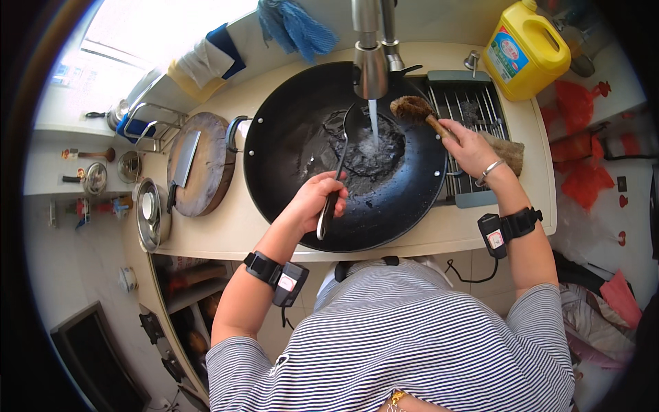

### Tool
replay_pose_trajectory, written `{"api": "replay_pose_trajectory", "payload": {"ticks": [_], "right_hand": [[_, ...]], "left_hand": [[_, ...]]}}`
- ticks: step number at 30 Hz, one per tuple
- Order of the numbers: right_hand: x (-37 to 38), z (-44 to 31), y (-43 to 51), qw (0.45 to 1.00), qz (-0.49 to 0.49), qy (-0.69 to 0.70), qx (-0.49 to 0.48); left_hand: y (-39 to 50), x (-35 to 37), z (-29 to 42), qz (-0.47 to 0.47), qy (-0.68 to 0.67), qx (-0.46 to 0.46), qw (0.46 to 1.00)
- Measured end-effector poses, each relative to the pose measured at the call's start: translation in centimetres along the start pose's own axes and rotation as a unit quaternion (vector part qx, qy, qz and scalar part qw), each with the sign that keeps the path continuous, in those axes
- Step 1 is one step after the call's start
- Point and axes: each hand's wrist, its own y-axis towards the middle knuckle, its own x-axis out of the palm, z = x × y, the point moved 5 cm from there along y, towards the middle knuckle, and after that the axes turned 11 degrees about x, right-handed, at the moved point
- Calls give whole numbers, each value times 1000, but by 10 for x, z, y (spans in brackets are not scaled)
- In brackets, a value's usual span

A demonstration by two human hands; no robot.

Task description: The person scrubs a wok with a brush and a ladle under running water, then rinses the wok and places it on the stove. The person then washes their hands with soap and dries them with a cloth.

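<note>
A large black wok (288,206) sits at the sink, with water pooled in its bottom. Water runs down into it from a metal faucet (370,72). My left hand (322,198) is closed around the handle of a dark ladle or cooking spoon (353,123), whose head is over the water. In my right hand (471,149) is the wooden handle of a brown bristle brush (412,109), held above the wok's right side. A bracelet circles my right wrist.
A round wooden chopping board (206,180) with a cleaver (187,159) lies left of the wok. Metal bowls (154,226) stand nearby. On the right are a drain rack (458,200), a loofah-like piece (507,150) and a yellow jug (540,67). Blue mesh cloth (298,31) hangs behind.
</note>
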Motion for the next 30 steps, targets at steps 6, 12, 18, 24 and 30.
{"api": "replay_pose_trajectory", "payload": {"ticks": [6,12,18,24,30], "right_hand": [[52,-7,27,979,-52,-197,-9],[146,-41,59,965,-116,-232,50],[129,-40,21,949,-241,-199,-43],[116,-47,57,973,-99,-206,15],[157,-50,28,968,-206,-141,-30]], "left_hand": [[-38,1,-23,35,-319,-116,940],[-48,-11,-41,49,-311,-84,945],[-42,-24,-39,44,-274,-58,959],[-36,-23,-38,30,-255,-74,964],[-35,-22,-35,35,-228,-66,971]]}}
